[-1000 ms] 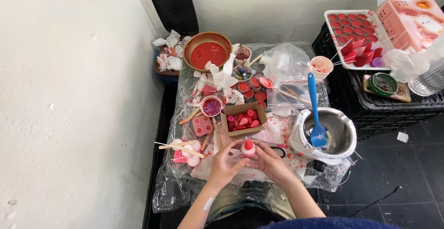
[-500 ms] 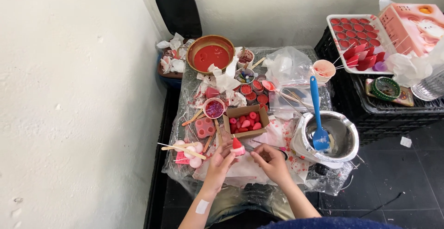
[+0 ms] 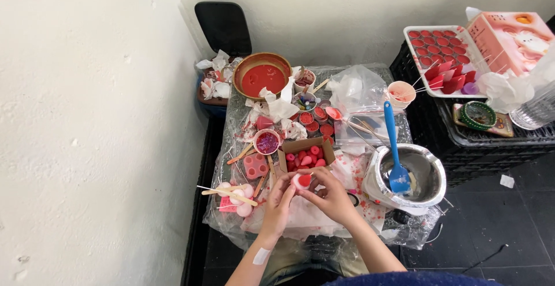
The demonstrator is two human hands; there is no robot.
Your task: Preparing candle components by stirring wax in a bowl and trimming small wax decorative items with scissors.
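Observation:
Both my hands meet over the front of a small plastic-covered table (image 3: 370, 72). My left hand (image 3: 280, 200) and my right hand (image 3: 330, 195) together pinch a small pink-and-red wax piece (image 3: 301, 181) between the fingertips. Just behind it sits an open cardboard box (image 3: 302, 145) with several red and pink wax shapes inside. A pink silicone mould (image 3: 255, 165) lies left of the box, beside a small cup of purple glitter (image 3: 266, 143).
A metal pot (image 3: 425, 173) with a blue spatula (image 3: 395, 147) stands at the right. A round bowl of red wax (image 3: 262, 78) sits at the back. Pale wax pieces on sticks (image 3: 234, 192) lie at the left. A tray of red moulds (image 3: 439, 52) rests on black crates.
My hands lifted the wax piece slightly and drew closer together around it, shifting from the table front toward the cardboard box.

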